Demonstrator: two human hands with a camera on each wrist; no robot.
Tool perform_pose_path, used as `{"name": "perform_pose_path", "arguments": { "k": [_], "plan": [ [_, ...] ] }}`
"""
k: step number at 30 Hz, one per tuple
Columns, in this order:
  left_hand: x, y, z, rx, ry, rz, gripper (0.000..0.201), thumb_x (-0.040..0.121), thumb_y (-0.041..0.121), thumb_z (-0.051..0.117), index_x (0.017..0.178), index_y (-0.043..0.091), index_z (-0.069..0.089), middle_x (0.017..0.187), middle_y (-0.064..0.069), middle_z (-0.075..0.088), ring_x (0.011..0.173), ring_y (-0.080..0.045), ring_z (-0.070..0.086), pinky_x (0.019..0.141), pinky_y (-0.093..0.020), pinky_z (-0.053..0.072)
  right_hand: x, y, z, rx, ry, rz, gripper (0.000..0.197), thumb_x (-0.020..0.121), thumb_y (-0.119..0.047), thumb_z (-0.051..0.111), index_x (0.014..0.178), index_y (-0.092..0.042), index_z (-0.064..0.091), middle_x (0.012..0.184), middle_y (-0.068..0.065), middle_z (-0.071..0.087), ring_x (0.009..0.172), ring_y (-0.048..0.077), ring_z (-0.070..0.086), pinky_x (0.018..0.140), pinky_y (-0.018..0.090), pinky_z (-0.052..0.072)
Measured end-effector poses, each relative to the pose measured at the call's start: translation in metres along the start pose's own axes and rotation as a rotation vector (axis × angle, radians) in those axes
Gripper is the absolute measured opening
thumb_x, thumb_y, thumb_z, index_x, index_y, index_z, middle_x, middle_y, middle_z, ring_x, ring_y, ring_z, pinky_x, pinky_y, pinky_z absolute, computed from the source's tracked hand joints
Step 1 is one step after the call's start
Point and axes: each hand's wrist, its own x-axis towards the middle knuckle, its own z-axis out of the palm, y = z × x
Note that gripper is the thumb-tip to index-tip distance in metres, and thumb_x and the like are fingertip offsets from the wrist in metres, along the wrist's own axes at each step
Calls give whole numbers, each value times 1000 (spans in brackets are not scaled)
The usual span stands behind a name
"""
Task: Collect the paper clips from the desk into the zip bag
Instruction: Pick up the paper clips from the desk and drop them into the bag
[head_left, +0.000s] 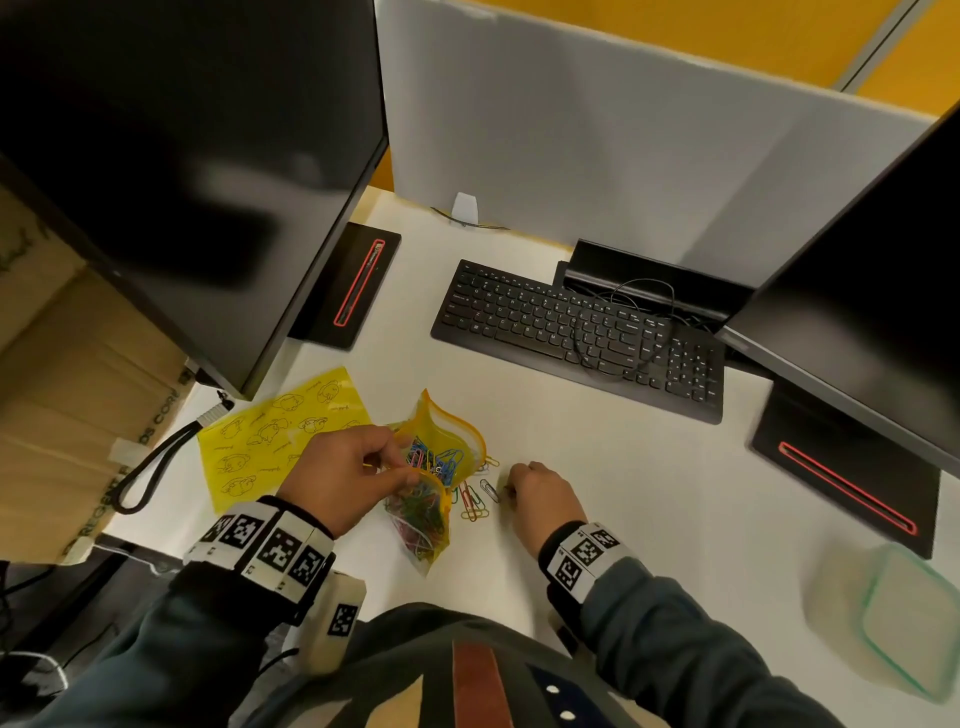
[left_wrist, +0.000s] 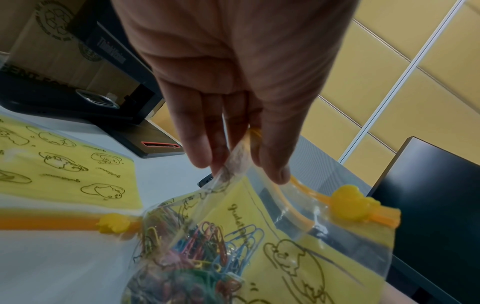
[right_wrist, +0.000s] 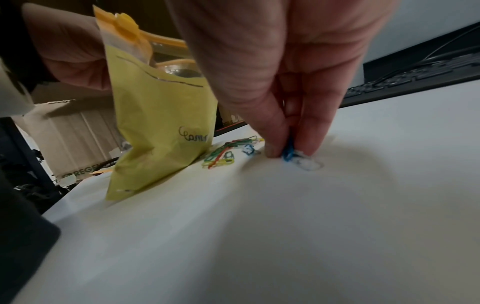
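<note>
- Paper clips lie loose in a small coloured cluster on the white desk, just beside the zip bag, between the two hands.
- Many more clips fill the bag, whose mouth stands open.
- Left hand pinches the bag's top edge between thumb and fingers, holding it upright on the desk.
- Right hand presses down on the desk, thumb and fingertips narrowed onto a blue clip.
- Nearby: a second yellow bag lying flat, and a keyboard.
</note>
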Motion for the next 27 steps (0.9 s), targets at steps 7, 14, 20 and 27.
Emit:
{"name": "perform_pose_path", "arguments": {
  "k": [7,14,20,27],
  "plan": [
    [1,-1,0,5,1,15,26,68,14,79,56,23,57,109,-2,69,94,-3,59,67,-3,37,8,11,-6,238,9,135,21,85,-1,48,93,-8,66,96,10,67,93,26,61,77,24,45],
    [3,-3,2,-18,9,40,24,67,13,78,58,21,58,107,-4,70,97,-6,60,72,-8,43,11,-17,-75,763,174,9,44,77,17,52,61,-24,59,64,-4,60,58,16,59,59,28,56],
    [2,-4,-1,-18,27,41,21,66,16,80,59,19,60,94,2,69,91,-7,61,68,-4,43,13,-60,-85,579,127,-236,10,81,-12,68,89,-13,73,78,-3,67,76,11,61,76,20,49],
    [-6,-29,-19,-27,134,-58,20,63,19,81,62,9,64,87,-2,71,76,-5,63,73,-20,47,24,-6,-39,152,-86,-101,59,77,-18,72,131,-20,49,133,7,52,114,24,52,101,31,41]
  ]
}}
